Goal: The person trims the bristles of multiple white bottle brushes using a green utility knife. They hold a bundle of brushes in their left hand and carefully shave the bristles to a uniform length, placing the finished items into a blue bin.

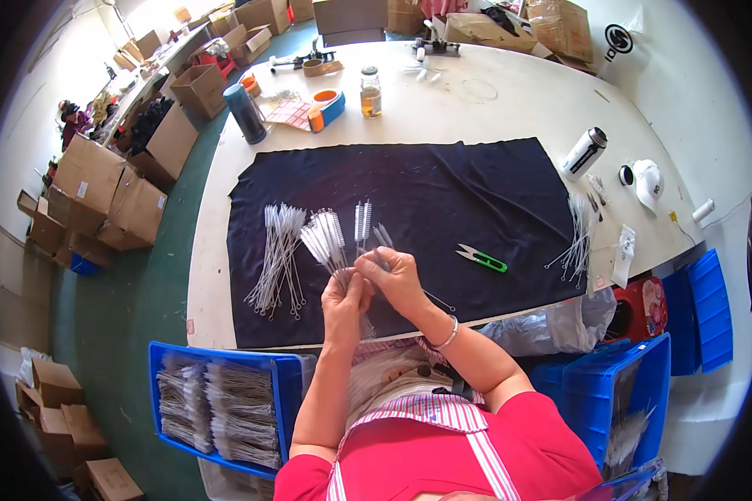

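Observation:
My left hand point(342, 307) is closed round a fanned bundle of white-bristled straw brushes point(324, 238), their wire stems running down through the fingers. Close against it, my right hand point(397, 282) pinches a few more straw brushes point(363, 222) with bristle ends pointing away from me. Another brush, greyer, leans by the right fingers; whether they hold it is hidden. To the left on the dark cloth point(443, 192) lies a loose pile of the same brushes point(277, 259), loop ends toward me. Green-handled thread snips point(482, 258) rest to the right of my hands.
More brushes point(578, 238) lie at the cloth's right edge. Blue bins point(288, 392) with brushes stand below the table on both sides. On the white table are a dark flask point(244, 114), a glass jar point(370, 93), a tape dispenser point(328, 107), a white bottle point(585, 154) and a cap point(647, 184).

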{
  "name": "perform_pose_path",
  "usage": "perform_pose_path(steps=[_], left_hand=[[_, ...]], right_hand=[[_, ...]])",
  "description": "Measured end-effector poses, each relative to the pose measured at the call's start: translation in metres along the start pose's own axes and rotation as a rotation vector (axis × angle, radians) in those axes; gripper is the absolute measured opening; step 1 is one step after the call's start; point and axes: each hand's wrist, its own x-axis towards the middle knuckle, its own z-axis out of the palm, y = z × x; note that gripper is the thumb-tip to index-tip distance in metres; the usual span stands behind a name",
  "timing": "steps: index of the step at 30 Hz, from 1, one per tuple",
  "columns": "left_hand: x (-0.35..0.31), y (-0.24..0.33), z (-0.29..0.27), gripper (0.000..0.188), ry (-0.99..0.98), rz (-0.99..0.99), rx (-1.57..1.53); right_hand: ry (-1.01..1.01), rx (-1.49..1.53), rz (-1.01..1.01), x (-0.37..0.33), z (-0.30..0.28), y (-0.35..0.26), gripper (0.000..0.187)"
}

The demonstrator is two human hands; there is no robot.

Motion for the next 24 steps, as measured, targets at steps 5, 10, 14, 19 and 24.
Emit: perform_pose_path(steps=[5, 10, 14, 19, 24], left_hand=[[-0.008, 0.004, -0.003, 0.01, 0.033, 0.056, -0.042], [-0.015, 0.017, -0.012, 0.006, 0.085, 0.154, 0.062], [-0.028, 0.027, -0.029, 0.007, 0.117, 0.203, 0.163], [-0.038, 0.025, -0.038, 0.008, 0.134, 0.271, 0.297], [-0.049, 0.029, -0.047, 0.009, 0.18, 0.336, 0.522]], right_hand=[[-0.125, -0.131, 0.05, 0.002, 0.002, -0.012, 0.016], [-0.145, -0.175, 0.067, 0.004, -0.028, -0.04, 0.03], [-0.221, -0.48, -0.336, 0.025, -0.044, -0.073, 0.034], [-0.294, -1.328, -0.667, 0.031, -0.049, -0.129, 0.029], [-0.387, -1.534, -0.825, 0.038, -0.043, -0.14, 0.022]])
